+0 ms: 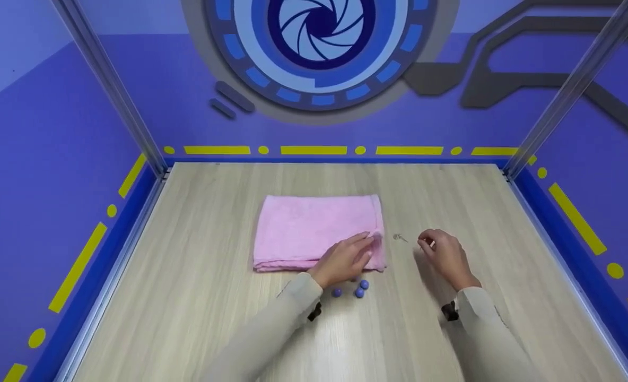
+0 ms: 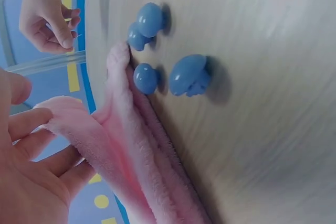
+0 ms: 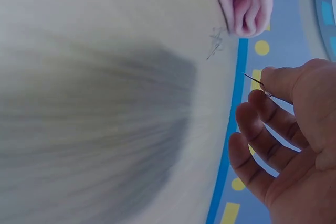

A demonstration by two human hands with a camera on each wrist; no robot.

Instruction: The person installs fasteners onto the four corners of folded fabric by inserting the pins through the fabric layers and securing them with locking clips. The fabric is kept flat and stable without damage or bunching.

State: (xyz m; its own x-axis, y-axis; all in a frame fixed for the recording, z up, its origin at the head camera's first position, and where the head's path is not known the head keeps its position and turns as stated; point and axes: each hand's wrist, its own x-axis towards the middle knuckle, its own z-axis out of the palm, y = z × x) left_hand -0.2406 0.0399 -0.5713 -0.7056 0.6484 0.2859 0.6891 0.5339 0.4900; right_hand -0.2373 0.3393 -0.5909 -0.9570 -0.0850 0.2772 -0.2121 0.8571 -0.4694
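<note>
Right wrist view: the right hand [image 1: 447, 261] pinches a thin pin [image 3: 253, 78]; the left hand [image 1: 344, 259], loosely spread, lifts an edge of the folded, fluffy pink cloth [image 1: 314, 223] on the pale wooden table [image 1: 393, 339] before blue walls [image 1: 186, 127].

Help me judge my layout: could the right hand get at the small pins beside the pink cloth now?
Probably yes: nothing stands between the right hand and the small pins on the tabletop, though that hand already pinches a thin pin.
</note>
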